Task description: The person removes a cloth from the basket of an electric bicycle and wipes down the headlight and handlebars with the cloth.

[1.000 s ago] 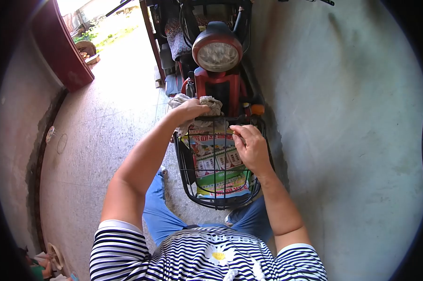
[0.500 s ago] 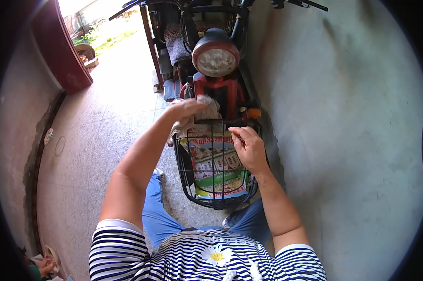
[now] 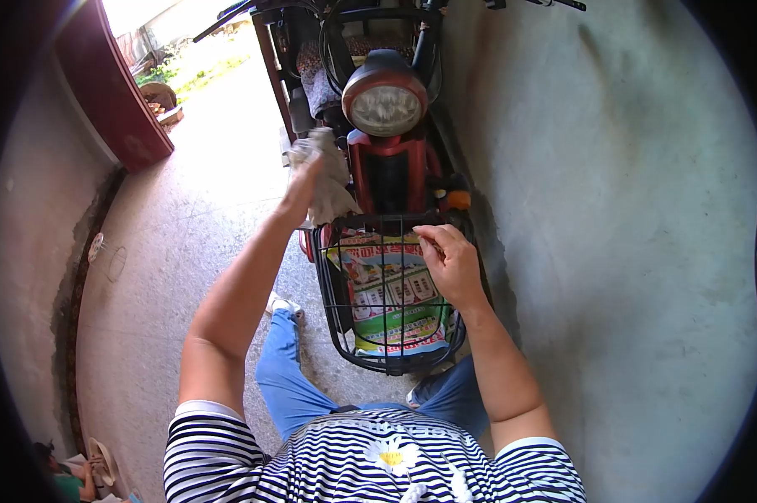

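A greyish cloth (image 3: 331, 180) hangs in my left hand (image 3: 304, 180), which is slightly blurred, at the left side of the red front body (image 3: 388, 172) of a vehicle. Above this body sits a round headlight (image 3: 385, 109). My right hand (image 3: 452, 264) is at the upper right of a black wire basket (image 3: 391, 365), its fingers pinched near the rim; whatever they hold, if anything, is too small to make out. Colourful printed sheets (image 3: 395, 293) lie inside the basket.
A grey wall (image 3: 613, 251) rises close on the right. An orange lamp (image 3: 456, 199) sticks out beside the basket's back corner. At the upper left stands a dark red door (image 3: 114, 84). Another person (image 3: 72, 478) is at the lower left edge.
My left hand has moved up and to the left with the cloth, away from the basket's back rim. My right hand has stayed at nearly the same spot.
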